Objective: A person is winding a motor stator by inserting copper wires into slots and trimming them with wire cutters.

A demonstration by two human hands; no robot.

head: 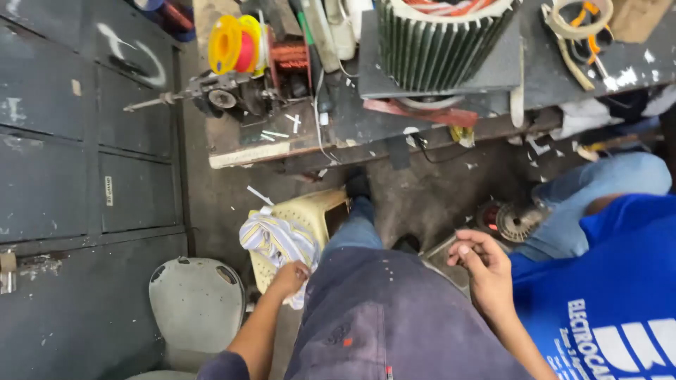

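workshop floor; left hand (290, 276) grips striped cloth (276, 241)

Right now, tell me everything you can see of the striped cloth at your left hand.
The striped cloth is a crumpled, soft-looking fabric, white with blue, grey and yellowish stripes. It lies bunched over the near corner of the pale yellow plastic stool, hanging down its side. The left hand grips its lower edge, beside the trouser leg. No tears or stains can be made out.
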